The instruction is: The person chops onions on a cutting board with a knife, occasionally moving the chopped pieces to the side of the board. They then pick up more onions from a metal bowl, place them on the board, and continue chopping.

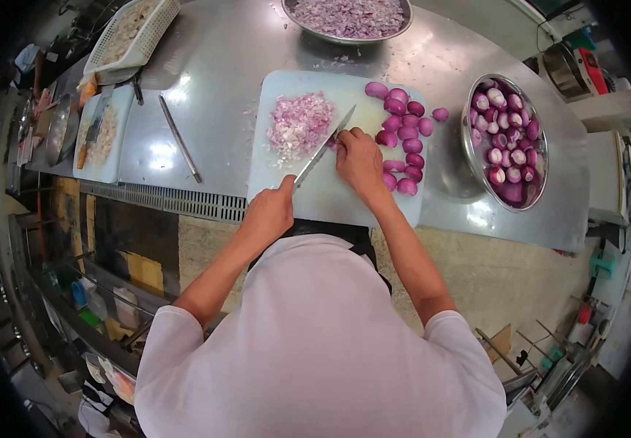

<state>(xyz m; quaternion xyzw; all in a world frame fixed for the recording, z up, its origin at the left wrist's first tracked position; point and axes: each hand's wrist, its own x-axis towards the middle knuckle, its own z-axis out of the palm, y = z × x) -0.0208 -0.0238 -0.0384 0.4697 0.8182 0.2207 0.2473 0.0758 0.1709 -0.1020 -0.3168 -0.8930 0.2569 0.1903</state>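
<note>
My left hand [268,212] grips the handle of a long knife [324,146], whose blade slants up across a white cutting board [330,197]. My right hand [359,160] presses down on a shallot piece beside the blade, mostly hidden under the fingers. A pile of chopped shallot [299,124] lies on the board left of the blade. Several peeled whole shallots [407,135] sit along the board's right side.
A steel bowl [469,157] of peeled shallots stands at the right, and another bowl [308,29] of chopped shallot at the top. On the steel counter to the left lie a long metal rod [178,139], a second board [104,139] and a white basket [133,36].
</note>
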